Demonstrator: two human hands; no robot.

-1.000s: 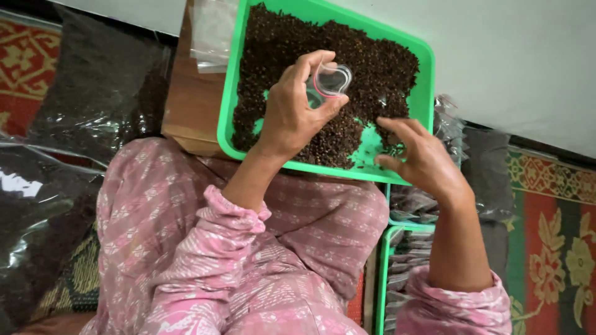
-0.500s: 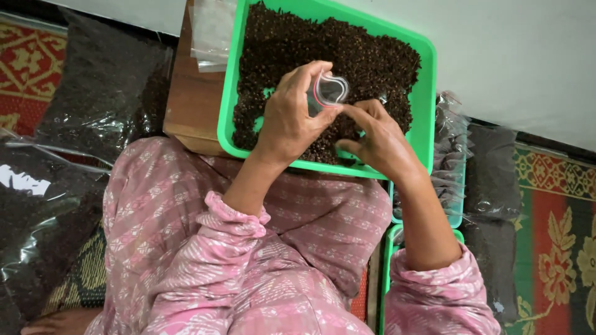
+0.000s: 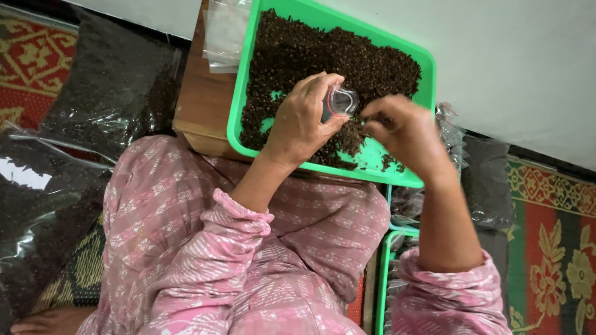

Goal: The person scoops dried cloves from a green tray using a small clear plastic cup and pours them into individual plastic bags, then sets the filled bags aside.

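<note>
Right hand [image 3: 400,133] risen to small clear plastic bag [image 3: 340,101], pinching dark cloves; left hand [image 3: 304,121] grips bag.

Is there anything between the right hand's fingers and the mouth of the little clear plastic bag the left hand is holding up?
Nothing visible does. The right hand is pinched beside the open mouth of the small clear plastic bag, held by the left hand over the green plastic tray of dark dried spice.

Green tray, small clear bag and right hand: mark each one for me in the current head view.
green tray [image 3: 239,121], head view, on its left rim.
small clear bag [image 3: 341,100], head view, on its open mouth.
right hand [image 3: 406,133], head view, on the back of the hand.
</note>
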